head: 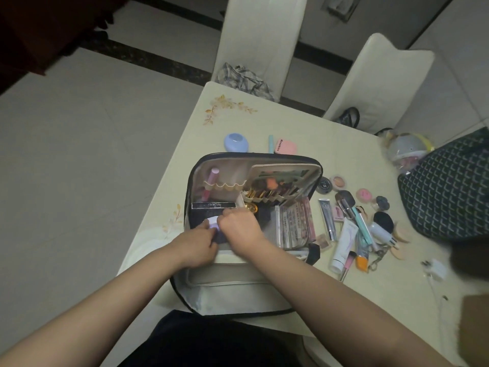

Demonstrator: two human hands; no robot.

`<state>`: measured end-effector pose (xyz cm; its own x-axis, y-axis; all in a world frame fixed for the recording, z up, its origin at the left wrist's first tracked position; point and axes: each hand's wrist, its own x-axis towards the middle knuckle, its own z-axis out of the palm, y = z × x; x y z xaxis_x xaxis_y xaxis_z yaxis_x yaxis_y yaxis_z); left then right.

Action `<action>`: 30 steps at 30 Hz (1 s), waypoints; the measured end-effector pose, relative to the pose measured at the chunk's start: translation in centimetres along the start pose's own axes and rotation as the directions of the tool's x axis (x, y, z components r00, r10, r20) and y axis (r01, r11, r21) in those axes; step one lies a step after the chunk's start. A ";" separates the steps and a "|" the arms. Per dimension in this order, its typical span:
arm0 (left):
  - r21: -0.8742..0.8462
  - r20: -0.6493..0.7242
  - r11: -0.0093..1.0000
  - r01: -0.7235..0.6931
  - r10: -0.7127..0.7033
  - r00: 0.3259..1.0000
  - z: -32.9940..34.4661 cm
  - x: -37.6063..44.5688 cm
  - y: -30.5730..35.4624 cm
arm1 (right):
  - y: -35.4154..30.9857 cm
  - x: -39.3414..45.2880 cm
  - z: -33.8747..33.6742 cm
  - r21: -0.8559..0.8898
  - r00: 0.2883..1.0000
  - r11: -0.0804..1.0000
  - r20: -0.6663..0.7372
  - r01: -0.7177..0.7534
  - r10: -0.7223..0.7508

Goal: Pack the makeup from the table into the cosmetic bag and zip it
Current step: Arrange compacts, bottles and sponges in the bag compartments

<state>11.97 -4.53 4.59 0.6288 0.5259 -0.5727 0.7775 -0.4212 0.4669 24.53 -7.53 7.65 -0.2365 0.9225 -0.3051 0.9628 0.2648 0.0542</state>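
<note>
Step in hand: packing is under way; both hands are inside the open cream fabric cosmetic bag with dark piping point(264, 284), seating a round pale lilac compact point(213, 223) in its left compartment.
Left hand point(197, 243): fingers curled at the near edge of the compact, seemingly pinching it; the fingertips are out of sight.
Right hand point(239, 229): knuckles up, fingers curled over the compact's right side, gripping or pressing it down; which of the two I cannot tell.
Bag: lies open near the front edge of the pale floral-printed counter point(238, 115), lid flap upright at the far side, zip undone.
Already inside: a black rectangular box with silver lettering point(213, 205) just behind the compact, a pink tube point(211, 181) in the scalloped pocket, flat palettes point(296, 223) standing on the right.
Still out: a white squeeze tube point(344, 245), a silver-capped tube point(326, 218), a teal pen-shaped stick point(362, 225) and small round pots to the right of the bag; a blue egg-shaped case point(236, 142) and a pink compact point(285, 146) behind it.
Next move, as I judge: release the compact, then reach right for the loose pieces; zipping comes last.
Hard to make out: what lies under the hands, and the dark thing beneath the compact.
</note>
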 end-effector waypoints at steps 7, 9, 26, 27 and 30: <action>0.127 0.026 0.988 0.089 -0.093 0.995 0.5 0.1 2.0 | 5.3 -4.4 0.0 0.332 0.649 0.941 -0.732 0.073 0.208; 0.099 0.067 0.987 0.127 -0.134 0.989 0.5 -0.3 3.0 | 7.7 -6.2 -1.5 0.537 0.486 0.843 -0.739 0.009 0.466; 0.242 0.057 0.929 0.280 -0.301 0.952 1.4 0.2 4.8 | 12.0 -10.7 3.7 0.900 0.820 0.155 0.286 -0.408 0.496; 0.288 0.022 0.918 0.274 -0.293 0.956 1.4 0.4 5.1 | 11.9 -10.8 3.6 0.902 0.814 0.152 0.280 -0.405 0.509; 0.380 -0.003 0.889 0.256 -0.275 0.961 1.0 0.7 6.2 | 11.7 -11.0 3.7 0.897 0.788 0.162 0.260 -0.411 0.558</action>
<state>17.24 -7.55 6.44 0.3907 0.6241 -0.6767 0.8536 -0.5207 0.0126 38.83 -15.60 8.09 0.3854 0.8015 -0.4573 0.3705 -0.5883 -0.7188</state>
